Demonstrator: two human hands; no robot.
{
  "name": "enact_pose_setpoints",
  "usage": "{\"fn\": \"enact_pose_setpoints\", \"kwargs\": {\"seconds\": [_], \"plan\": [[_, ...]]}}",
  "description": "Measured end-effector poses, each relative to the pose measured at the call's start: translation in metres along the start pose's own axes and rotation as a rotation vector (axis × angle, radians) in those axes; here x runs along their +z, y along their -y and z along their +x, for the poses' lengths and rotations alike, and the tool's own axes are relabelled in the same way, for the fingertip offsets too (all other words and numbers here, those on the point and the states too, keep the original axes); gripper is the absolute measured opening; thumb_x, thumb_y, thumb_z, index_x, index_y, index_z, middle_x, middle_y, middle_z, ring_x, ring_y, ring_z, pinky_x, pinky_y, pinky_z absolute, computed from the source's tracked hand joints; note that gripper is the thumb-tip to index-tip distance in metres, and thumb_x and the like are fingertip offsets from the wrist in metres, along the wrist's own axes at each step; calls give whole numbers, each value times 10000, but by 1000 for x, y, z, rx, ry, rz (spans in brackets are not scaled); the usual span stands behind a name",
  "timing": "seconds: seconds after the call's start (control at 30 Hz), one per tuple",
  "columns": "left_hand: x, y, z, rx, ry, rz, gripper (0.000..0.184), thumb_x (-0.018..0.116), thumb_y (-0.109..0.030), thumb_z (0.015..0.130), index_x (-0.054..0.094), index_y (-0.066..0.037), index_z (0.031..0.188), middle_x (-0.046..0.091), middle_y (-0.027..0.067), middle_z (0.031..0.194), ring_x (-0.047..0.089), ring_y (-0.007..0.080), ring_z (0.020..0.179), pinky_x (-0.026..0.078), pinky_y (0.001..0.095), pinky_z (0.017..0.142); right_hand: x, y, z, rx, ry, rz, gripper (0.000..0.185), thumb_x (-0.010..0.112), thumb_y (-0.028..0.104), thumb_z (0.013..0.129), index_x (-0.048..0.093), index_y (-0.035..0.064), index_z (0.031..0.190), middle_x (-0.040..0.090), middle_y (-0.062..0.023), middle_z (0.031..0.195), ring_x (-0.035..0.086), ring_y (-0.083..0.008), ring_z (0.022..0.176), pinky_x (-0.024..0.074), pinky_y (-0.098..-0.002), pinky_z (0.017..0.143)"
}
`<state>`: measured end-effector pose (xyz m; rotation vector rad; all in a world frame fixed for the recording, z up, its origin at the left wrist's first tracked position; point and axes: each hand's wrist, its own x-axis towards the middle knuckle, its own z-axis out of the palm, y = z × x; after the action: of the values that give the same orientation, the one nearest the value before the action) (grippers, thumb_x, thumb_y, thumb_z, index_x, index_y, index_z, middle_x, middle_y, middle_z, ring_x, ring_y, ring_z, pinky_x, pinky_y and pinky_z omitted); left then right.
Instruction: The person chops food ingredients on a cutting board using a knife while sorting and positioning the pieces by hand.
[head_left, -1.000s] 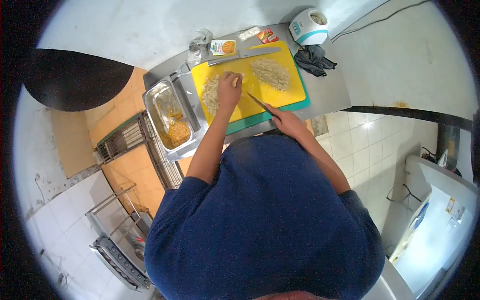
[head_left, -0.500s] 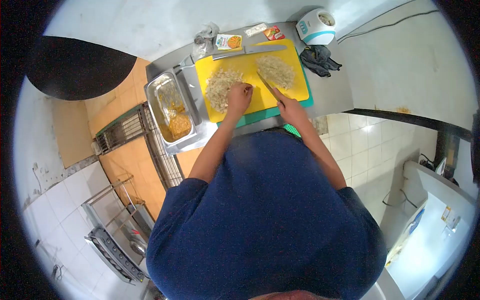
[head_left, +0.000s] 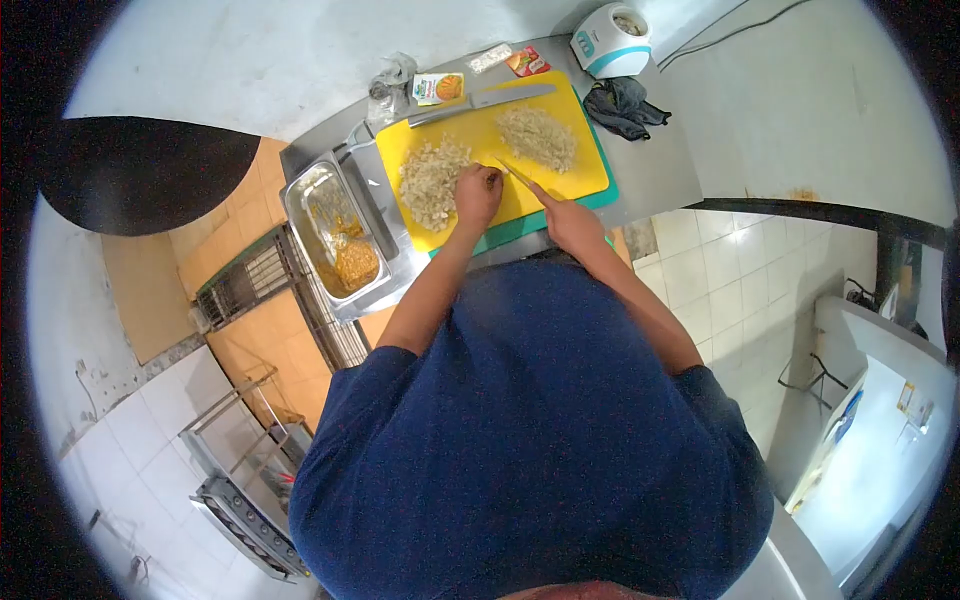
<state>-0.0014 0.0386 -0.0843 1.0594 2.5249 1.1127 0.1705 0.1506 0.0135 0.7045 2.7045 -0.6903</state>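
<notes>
My right hand (head_left: 575,224) is wrapped round the handle of a knife (head_left: 520,177), whose blade points up and left over the yellow cutting board (head_left: 510,205). Just left of the blade tip is my left hand (head_left: 478,197), its fingers curled together; whatever they may hold is too small to make out. It rests at the edge of a pile of chopped pale food (head_left: 430,185). A second, finer-looking pale pile (head_left: 537,138) lies on the board's right part. Along the far side of the board lies a larger knife (head_left: 482,103).
A steel pan (head_left: 305,240) with orange-brown food stands left of the board. Behind the board are a plastic bag (head_left: 392,85), a printed packet (head_left: 438,88) and a red packet (head_left: 527,62). A white-and-blue appliance (head_left: 610,45) and black bag (head_left: 624,108) are at the right.
The camera view has shifted slightly. My right hand has turned the knife and brought its tip closer to my left hand, which stays by the left pile with fingers curled.
</notes>
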Motion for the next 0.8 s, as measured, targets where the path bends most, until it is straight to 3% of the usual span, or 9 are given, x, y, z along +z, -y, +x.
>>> {"fn": "enact_pose_setpoints", "kwargs": {"seconds": [0.23,0.33,0.43,0.8], "plan": [[-2,-5,1,-18,-38,-16,116,711,-176,777,734,-63,777,652,127,777,614,327,817,501,437,755,6,-1,-3,-10,-53,29,575,442,169,943,376,257,1507,656,-242,801,654,-418,688,525,-551,606],[2,-5,1,-47,-35,-21,117,718,-174,764,728,-57,762,657,121,774,616,320,805,502,430,755,-3,5,-4,49,41,34,573,447,173,947,369,256,1509,659,-254,844,654,-427,716,526,-558,627],[2,-4,2,-40,-51,-7,117,722,-172,751,726,-56,757,659,120,771,617,316,794,503,424,750,9,0,-2,-14,-100,73,585,472,173,956,345,257,1520,619,-230,701,613,-430,634,487,-549,590],[3,-8,2,-73,-57,-22,118,735,-171,737,734,-59,771,649,120,741,615,313,772,505,418,738,13,-6,-4,-8,-57,76,615,483,193,952,308,285,1535,635,-241,763,640,-428,667,523,-560,599]]}}
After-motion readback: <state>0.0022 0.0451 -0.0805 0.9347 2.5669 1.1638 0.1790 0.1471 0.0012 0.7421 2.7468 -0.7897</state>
